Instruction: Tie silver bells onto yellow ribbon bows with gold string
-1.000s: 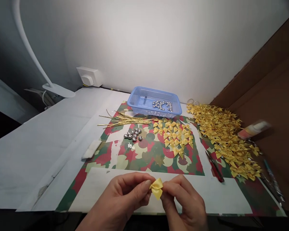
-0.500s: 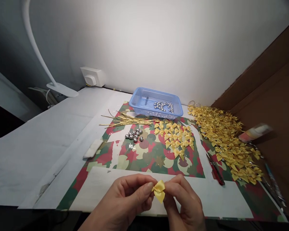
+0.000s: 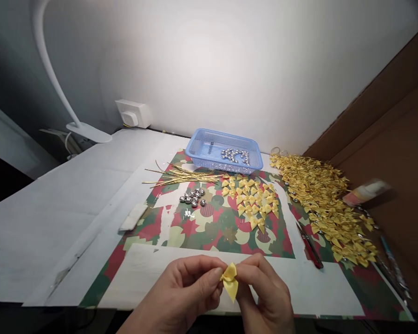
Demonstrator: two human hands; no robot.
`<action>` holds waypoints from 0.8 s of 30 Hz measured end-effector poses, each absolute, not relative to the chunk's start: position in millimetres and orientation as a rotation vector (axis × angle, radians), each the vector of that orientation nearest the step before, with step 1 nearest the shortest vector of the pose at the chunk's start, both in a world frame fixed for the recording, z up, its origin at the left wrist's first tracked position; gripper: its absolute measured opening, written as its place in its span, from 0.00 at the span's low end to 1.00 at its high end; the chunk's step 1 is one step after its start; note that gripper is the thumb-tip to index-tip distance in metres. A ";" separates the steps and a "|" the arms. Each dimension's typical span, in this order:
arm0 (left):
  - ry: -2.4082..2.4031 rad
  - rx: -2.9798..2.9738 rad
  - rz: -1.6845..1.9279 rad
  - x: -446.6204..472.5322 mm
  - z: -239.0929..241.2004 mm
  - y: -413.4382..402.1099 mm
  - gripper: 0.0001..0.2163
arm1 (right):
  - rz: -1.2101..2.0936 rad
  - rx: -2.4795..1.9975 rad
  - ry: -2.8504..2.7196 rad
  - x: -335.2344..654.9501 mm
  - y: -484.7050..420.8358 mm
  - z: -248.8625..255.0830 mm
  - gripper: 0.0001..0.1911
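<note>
Left hand (image 3: 184, 292) and right hand (image 3: 264, 292) both pinch one yellow bow (image 3: 230, 280) between thumb and fingertips, one hand on each side of its knot. One tail hangs down. The bow is held above the near edge of the counter (image 3: 55, 222), well in front of the blue basket (image 3: 209, 163).

Loose bows (image 3: 254, 199) lie just in front of the basket. Gold wires (image 3: 184, 175) and silver bells (image 3: 193, 197) lie to its front left. A long heap of bows (image 3: 323, 199) runs from the basket's right side toward the near edge, close against the cardboard panel (image 3: 386, 139), so room is tight on that side.

Between the loose bows in front of the basket and the hands there is open patterned mat (image 3: 216, 227) and a bare white sheet (image 3: 316, 287). Left of the basket the counter is wide and open.
</note>
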State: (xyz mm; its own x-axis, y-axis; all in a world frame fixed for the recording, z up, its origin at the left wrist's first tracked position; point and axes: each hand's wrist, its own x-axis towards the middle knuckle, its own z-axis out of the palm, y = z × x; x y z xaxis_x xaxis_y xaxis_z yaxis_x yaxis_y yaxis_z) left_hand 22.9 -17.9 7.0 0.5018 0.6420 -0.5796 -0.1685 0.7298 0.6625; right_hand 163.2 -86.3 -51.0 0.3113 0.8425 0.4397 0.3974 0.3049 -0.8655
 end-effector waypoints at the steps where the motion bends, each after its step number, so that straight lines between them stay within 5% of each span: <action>1: 0.922 0.586 0.526 23.0 5.7 -18.1 0.13 | 0.448 -1.304 -1.274 161.9 -86.1 -51.0 0.11; 6: 0.983 0.765 0.577 19.7 -5.4 -17.2 0.11 | 0.521 -1.433 -1.089 155.2 -90.0 -51.4 0.12; 12: 0.988 1.121 0.672 20.1 -6.1 -16.5 0.05 | -0.065 -1.424 -1.437 159.7 -88.8 -39.1 0.12; 20: 0.965 1.281 0.730 17.1 -11.4 -16.8 0.07 | -0.191 -1.516 -1.567 147.0 -85.1 -41.5 0.06; 24: 0.963 1.238 0.712 16.9 -13.6 -13.2 0.06 | -0.236 -1.620 -1.571 144.6 -83.5 -56.1 0.14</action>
State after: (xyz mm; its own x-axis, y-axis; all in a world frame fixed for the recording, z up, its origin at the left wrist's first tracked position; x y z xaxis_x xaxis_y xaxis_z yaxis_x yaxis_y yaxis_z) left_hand 16.9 -13.2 -13.6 0.4439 0.8709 -0.2110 0.0537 0.2092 0.9764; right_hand 144.6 -83.5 -56.1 0.1943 0.7325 0.6525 0.8918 0.1451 -0.4285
